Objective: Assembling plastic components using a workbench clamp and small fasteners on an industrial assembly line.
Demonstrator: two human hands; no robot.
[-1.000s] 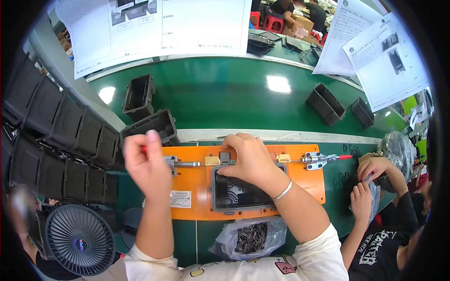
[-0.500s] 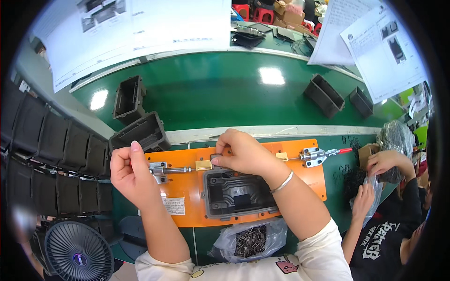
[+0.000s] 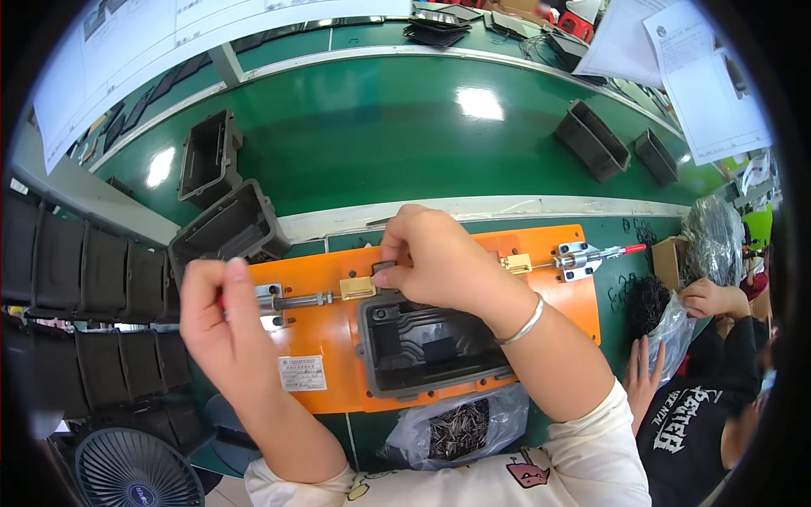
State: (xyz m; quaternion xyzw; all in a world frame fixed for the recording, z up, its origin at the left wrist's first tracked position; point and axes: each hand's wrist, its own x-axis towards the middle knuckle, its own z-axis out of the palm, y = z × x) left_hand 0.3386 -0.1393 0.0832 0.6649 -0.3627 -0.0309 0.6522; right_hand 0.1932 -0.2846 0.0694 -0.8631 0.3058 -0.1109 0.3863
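An orange fixture plate (image 3: 338, 384) lies in front of me, with a dark grey rectangular housing (image 3: 435, 384) seated on it, open side up. My left hand (image 3: 221, 317) is closed round the red handle end of the left toggle clamp (image 3: 296, 302); only a bit of red shows between the fingers. The clamp's rod points at a brass block (image 3: 357, 288). Beside that block, at the housing's far edge, my right hand (image 3: 435, 262) pinches a small dark part (image 3: 384, 269), mostly covered by the fingers. A second brass block (image 3: 515, 264) faces the right toggle clamp (image 3: 583, 260).
A plastic bag of metal pins (image 3: 460, 431) lies near my body. Grey housings (image 3: 207, 156) stand at the far left and right; more fill a left rack (image 3: 63, 253) above a fan (image 3: 135, 469). At right, a co-worker's hands (image 3: 710, 297) handle a clear bag.
The whole view has shifted and come slightly closer. Both hands keep their holds on the clamp handle and the small dark part. The co-worker's hands have moved a little at the bag.
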